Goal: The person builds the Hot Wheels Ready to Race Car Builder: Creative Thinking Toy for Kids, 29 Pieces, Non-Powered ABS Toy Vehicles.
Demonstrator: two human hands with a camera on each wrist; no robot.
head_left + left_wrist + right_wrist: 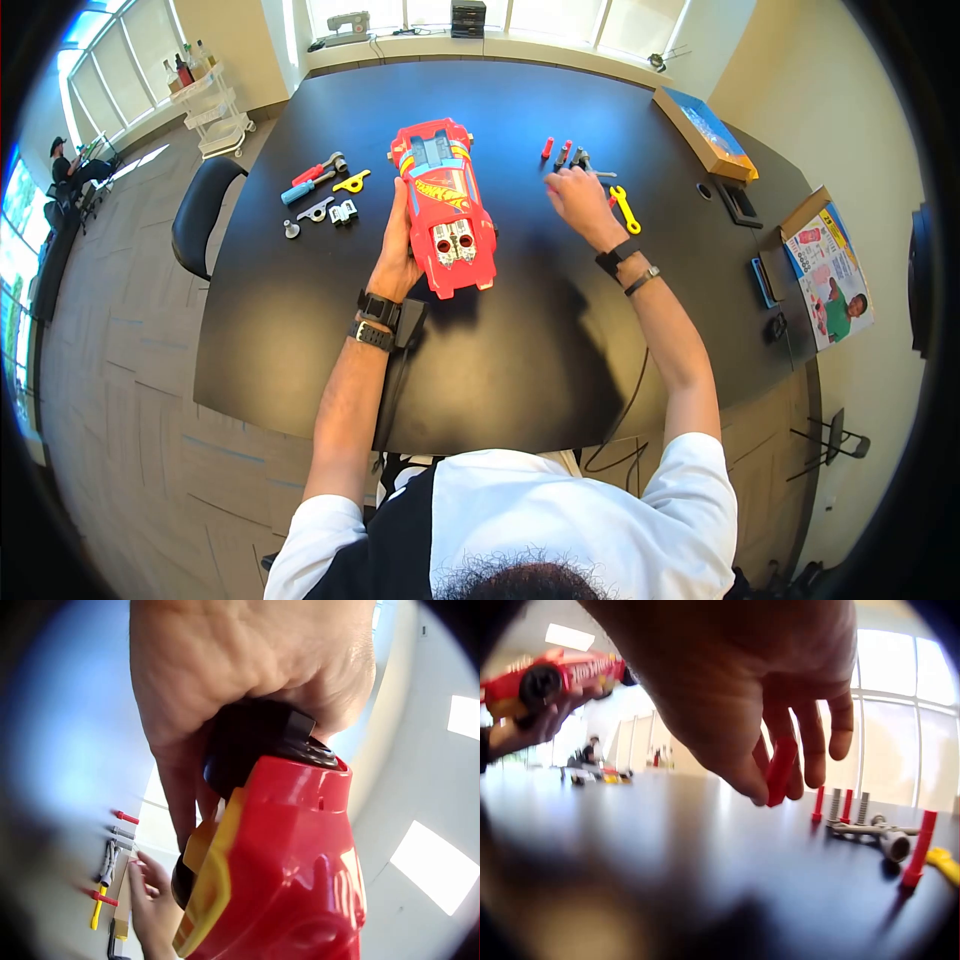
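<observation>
Your shirt (560, 500) faces the worktop (500, 370). Nearer its left edge, the red toy car (440, 190), probably light and stiff, best held by its sides, rests in your left hand (395, 255); your right hand (588, 208) pinches a red peg (781, 774).

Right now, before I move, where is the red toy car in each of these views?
Head view: the red toy car is just above the centre, held up in the left hand.
Left wrist view: close up in the lower middle, running off the bottom edge.
Right wrist view: upper left, running off the left edge.
Shared landmark: the right hand, right of the car in the head view, lower left in the left wrist view, top centre in the right wrist view.
</observation>
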